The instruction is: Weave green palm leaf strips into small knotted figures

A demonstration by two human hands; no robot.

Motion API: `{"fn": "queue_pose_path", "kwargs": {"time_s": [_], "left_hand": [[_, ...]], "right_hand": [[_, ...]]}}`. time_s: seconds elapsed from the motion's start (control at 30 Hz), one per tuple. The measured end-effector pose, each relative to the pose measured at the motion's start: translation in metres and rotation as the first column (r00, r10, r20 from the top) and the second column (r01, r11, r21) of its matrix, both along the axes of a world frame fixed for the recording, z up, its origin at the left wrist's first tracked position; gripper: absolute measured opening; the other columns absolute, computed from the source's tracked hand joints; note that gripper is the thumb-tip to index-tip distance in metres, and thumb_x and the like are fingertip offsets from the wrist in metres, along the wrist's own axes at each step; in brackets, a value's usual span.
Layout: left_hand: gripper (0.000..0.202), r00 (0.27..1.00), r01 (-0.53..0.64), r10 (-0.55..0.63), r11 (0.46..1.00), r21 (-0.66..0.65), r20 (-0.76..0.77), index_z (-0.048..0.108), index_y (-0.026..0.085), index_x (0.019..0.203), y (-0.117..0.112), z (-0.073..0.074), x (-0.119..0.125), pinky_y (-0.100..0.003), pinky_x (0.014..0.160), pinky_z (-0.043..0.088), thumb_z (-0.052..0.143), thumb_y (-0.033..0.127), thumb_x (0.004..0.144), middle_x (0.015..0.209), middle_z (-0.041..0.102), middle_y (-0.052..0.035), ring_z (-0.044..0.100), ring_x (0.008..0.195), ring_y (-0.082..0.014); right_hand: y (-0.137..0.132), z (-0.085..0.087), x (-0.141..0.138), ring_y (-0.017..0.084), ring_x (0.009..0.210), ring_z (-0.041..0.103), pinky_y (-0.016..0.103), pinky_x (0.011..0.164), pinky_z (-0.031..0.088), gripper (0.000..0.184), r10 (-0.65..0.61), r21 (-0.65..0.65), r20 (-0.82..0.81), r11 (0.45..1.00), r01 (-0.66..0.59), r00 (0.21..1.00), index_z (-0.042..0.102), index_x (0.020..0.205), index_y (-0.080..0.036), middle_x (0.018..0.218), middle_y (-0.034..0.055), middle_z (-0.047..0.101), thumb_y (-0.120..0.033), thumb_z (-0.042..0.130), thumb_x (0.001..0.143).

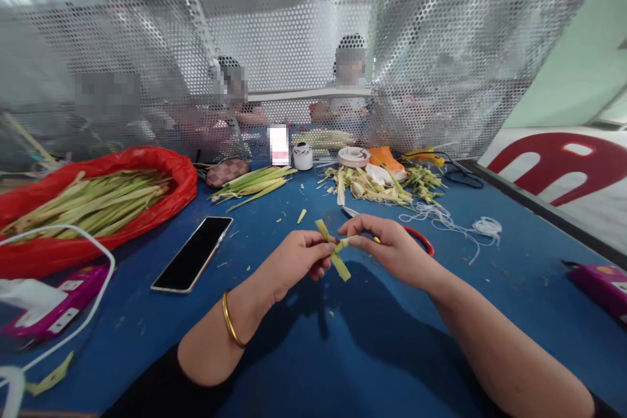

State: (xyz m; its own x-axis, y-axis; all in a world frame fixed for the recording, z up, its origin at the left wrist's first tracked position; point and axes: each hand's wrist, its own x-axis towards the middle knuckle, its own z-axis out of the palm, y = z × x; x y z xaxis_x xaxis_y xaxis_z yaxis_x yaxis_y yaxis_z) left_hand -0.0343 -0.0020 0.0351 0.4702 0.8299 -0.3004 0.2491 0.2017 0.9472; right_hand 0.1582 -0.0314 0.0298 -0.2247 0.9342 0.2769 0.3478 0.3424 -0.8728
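Both of my hands meet above the middle of the blue table, pinching short pale-green leaf strips [341, 268] that cross each other. My left hand [309, 252] grips the crossing between thumb and fingers, while one strip end points down and another up. My right hand [379, 240] pinches the strip end on the right side. Partly hidden behind my right hand lie scissors [420, 239] with red handles. A small cut leaf piece [302, 215] rests on the table just beyond my left hand.
At left are a red plastic bag [183, 173] of long leaves, a phone [193, 255] and a purple power strip [63, 307]. Farther back lie a leaf bundle [259, 184], a tape roll [353, 157], leaf scraps [367, 186] and white string [484, 227]. People sit behind a perforated metal screen [289, 32].
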Motion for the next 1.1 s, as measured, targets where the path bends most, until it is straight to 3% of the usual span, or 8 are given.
{"fn": "queue_pose_path", "kwargs": {"time_s": [0.17,0.3,0.4,0.5,0.8,0.9,1.0,1.1], "left_hand": [[0.021,0.996,-0.029,0.031,0.999,-0.027,0.086,0.067,0.013,0.089,0.0005,-0.0004,0.0004,-0.020,0.046,0.036,0.063,0.030,0.078,0.055,0.056,0.0028,0.047,0.045,-0.0069],[0.036,0.981,-0.073,0.084,0.995,-0.066,0.177,0.065,0.014,0.085,0.0024,-0.0029,0.0000,-0.021,0.047,0.037,0.060,0.050,0.081,0.059,0.060,0.0000,0.049,0.046,-0.0081],[0.050,0.956,-0.129,0.159,0.983,-0.132,0.247,0.065,0.014,0.093,0.0041,-0.0032,-0.0015,-0.022,0.048,0.039,0.054,0.061,0.081,0.065,0.062,-0.0018,0.053,0.050,-0.0094],[0.053,0.926,-0.175,0.227,0.966,-0.189,0.303,0.066,0.013,0.095,0.0054,-0.0024,-0.0030,-0.021,0.050,0.040,0.055,0.063,0.080,0.070,0.063,-0.0026,0.054,0.052,-0.0087],[0.018,0.870,-0.324,0.360,0.933,-0.160,0.338,0.068,0.013,0.086,0.0047,-0.0028,-0.0027,-0.021,0.056,0.045,0.071,0.026,0.073,0.078,0.070,-0.0048,0.061,0.062,-0.0102],[0.013,0.856,-0.367,0.387,0.922,-0.123,0.343,0.069,0.014,0.082,0.0035,-0.0023,-0.0010,-0.021,0.059,0.047,0.072,0.017,0.070,0.078,0.072,-0.0055,0.063,0.064,-0.0110],[0.010,0.842,-0.428,0.418,0.902,-0.049,0.342,0.070,0.014,0.077,0.0026,0.0001,0.0019,-0.022,0.064,0.049,0.073,0.014,0.067,0.073,0.071,-0.0038,0.063,0.062,-0.0106],[0.017,0.827,-0.474,0.426,0.879,0.047,0.368,0.070,0.014,0.084,0.0025,0.0012,0.0043,-0.024,0.068,0.050,0.073,0.012,0.067,0.066,0.068,-0.0001,0.062,0.061,-0.0101]], "right_hand": [[-0.0004,-0.0020,0.0004,0.017,0.077,0.057,0.029,0.071,0.043,0.014,0.019,-0.058,0.052,0.998,-0.016,0.998,0.062,0.079,-0.020,0.084,0.0018,0.067,-0.031,0.058,0.085],[-0.0007,-0.0011,0.0006,0.015,0.068,0.052,0.027,0.064,0.040,0.015,-0.023,-0.060,0.081,0.998,0.028,0.996,0.063,0.077,-0.020,0.073,-0.0005,0.062,-0.033,0.059,0.083],[-0.0013,0.0005,0.0006,0.015,0.069,0.053,0.028,0.065,0.041,0.015,-0.068,-0.025,0.054,0.997,0.069,0.996,0.062,0.075,-0.020,0.074,0.0001,0.062,-0.032,0.059,0.084],[-0.0014,0.0009,0.0015,0.016,0.074,0.055,0.028,0.070,0.042,0.013,-0.073,0.029,0.026,0.997,0.072,0.997,0.060,0.076,-0.020,0.079,0.0010,0.062,-0.029,0.059,0.085],[-0.0021,0.0006,0.0026,0.017,0.081,0.058,0.029,0.077,0.043,0.010,-0.093,0.173,0.020,0.981,0.088,0.995,0.060,0.080,-0.021,0.085,0.0018,0.064,-0.028,0.058,0.087],[-0.0018,-0.0011,0.0014,0.018,0.080,0.058,0.030,0.074,0.043,0.012,-0.115,0.094,-0.026,0.989,0.117,0.993,0.062,0.078,-0.021,0.083,0.0026,0.065,-0.031,0.061,0.085],[-0.0008,-0.0051,-0.0004,0.018,0.076,0.057,0.029,0.068,0.043,0.015,-0.159,-0.077,-0.142,0.986,0.149,0.977,0.064,0.075,-0.020,0.078,0.0030,0.065,-0.034,0.066,0.080],[0.0004,-0.0086,-0.0028,0.016,0.069,0.055,0.028,0.065,0.043,0.016,-0.200,-0.187,-0.254,0.970,0.154,0.946,0.067,0.075,-0.019,0.071,0.0023,0.063,-0.035,0.070,0.076]]}}
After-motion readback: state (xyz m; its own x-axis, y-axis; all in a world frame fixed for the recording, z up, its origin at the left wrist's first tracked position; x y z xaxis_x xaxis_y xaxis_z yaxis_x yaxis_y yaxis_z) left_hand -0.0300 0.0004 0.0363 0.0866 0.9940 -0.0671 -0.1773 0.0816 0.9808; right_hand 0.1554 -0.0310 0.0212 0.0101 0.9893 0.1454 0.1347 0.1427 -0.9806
